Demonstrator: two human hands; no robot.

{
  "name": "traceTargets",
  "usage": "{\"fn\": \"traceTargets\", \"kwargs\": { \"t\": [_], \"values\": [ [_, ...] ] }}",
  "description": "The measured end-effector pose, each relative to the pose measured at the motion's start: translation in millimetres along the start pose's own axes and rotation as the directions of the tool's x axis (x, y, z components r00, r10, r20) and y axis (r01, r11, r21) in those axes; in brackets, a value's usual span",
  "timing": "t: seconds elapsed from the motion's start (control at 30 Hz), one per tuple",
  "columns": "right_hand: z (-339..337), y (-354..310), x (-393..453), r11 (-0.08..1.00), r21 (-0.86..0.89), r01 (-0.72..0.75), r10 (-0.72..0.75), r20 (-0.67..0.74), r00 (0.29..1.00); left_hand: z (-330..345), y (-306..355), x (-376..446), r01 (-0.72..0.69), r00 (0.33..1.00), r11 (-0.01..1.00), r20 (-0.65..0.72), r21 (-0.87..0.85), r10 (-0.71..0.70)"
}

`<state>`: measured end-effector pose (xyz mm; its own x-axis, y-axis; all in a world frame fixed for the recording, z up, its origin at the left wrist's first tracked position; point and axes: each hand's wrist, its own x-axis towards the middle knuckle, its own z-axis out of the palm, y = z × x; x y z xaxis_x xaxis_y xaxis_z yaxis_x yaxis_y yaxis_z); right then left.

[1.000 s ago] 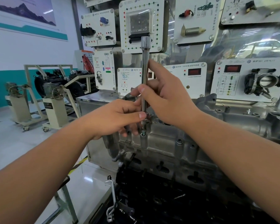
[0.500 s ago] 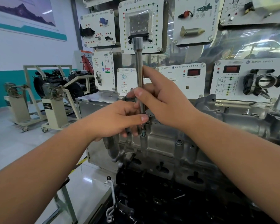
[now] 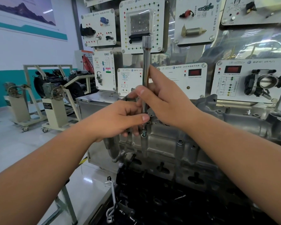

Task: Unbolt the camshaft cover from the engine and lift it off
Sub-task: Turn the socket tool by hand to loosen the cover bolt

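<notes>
Two bare forearms reach forward from the bottom corners and meet at mid-frame over an engine. Below them, nearest the viewer, lies a dark, shadowy part of the engine [image 3: 177, 200]. Above it sits the grey cast cover [image 3: 169, 143], running from centre to the right edge, still seated on the engine. The left hand [image 3: 118, 120] curls its fingers and thumb round the lower end of a long steel driver [image 3: 146, 75], just above a bolt [image 3: 143, 133] at the cover's near left edge (the tip's exact contact with the bolt is hidden by the fingers). The right hand [image 3: 165, 101] pinches the shaft higher up between thumb and fingers. The driver stands nearly upright, its socket end topmost. Behind are white training panels [image 3: 185, 78] with mounted car parts, and at far left, engine stands [image 3: 53, 108] on a pale floor
</notes>
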<state>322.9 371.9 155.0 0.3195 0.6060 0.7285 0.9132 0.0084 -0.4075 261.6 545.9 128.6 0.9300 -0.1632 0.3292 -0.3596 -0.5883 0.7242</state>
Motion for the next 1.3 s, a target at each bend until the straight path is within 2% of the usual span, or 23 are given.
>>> {"fn": "traceTargets", "kwargs": {
  "t": [0.17, 0.3, 0.4, 0.6, 0.8, 0.9, 1.0, 1.07, 1.1, 1.2, 1.3],
  "values": [
    [-0.6, 1.7, 1.2, 0.997, -0.075, 0.006, -0.009, -0.045, 0.999, 0.4, 0.5, 0.5, -0.006, 1.0, 0.999, 0.009, 0.037, 0.006],
    [-4.1, 2.2, 3.3, 0.998, 0.026, -0.05, 0.049, 0.035, 0.998, -2.9, 0.0, -0.7, 0.051, 0.998, 0.997, 0.034, -0.059, -0.049],
    [-3.2, 0.1, 2.0, 0.995, 0.095, -0.036, 0.031, 0.061, 0.998, -2.2, 0.7, -0.2, 0.042, 0.998, 0.997, 0.042, -0.061, -0.039],
    [0.2, -2.7, 1.0, 1.0, 0.015, 0.007, -0.006, -0.037, 0.999, 0.6, 2.0, 1.7, 0.035, 0.999, 0.999, 0.033, 0.018, -0.035],
    [-5.1, 0.6, 2.9, 0.992, 0.122, -0.015, 0.003, 0.098, 0.995, -2.5, 5.9, -0.7, 0.075, 0.993, 0.994, 0.096, -0.074, -0.068],
    [-2.5, -1.6, 2.5, 0.993, 0.114, 0.0, -0.007, 0.062, 0.998, -0.8, 3.3, 0.8, 0.047, 0.997, 0.997, 0.072, -0.062, -0.042],
    [-0.2, -0.8, 0.9, 0.999, 0.023, 0.037, -0.037, -0.022, 0.999, -0.7, 0.2, 3.0, 0.043, 0.998, 0.999, 0.048, -0.016, -0.042],
    [-1.6, 0.9, 2.7, 0.999, -0.038, 0.0, -0.002, -0.055, 0.999, 0.2, -0.4, 3.6, 0.04, 0.998, 0.999, 0.056, -0.001, -0.04],
    [-2.9, 0.6, 3.5, 0.999, -0.04, -0.019, 0.018, -0.042, 0.999, 0.3, -0.4, 3.4, 0.041, 0.998, 0.999, 0.058, -0.005, -0.04],
    [-7.0, 2.5, 5.3, 0.994, 0.099, -0.056, 0.048, 0.077, 0.996, -1.1, -0.9, 1.6, 0.047, 0.998, 0.997, 0.051, -0.066, -0.044],
    [-6.4, 1.2, 4.7, 0.991, 0.118, -0.062, 0.051, 0.093, 0.994, -3.7, -1.8, 0.3, 0.064, 0.997, 0.989, 0.045, -0.137, -0.058]
  ]
}}
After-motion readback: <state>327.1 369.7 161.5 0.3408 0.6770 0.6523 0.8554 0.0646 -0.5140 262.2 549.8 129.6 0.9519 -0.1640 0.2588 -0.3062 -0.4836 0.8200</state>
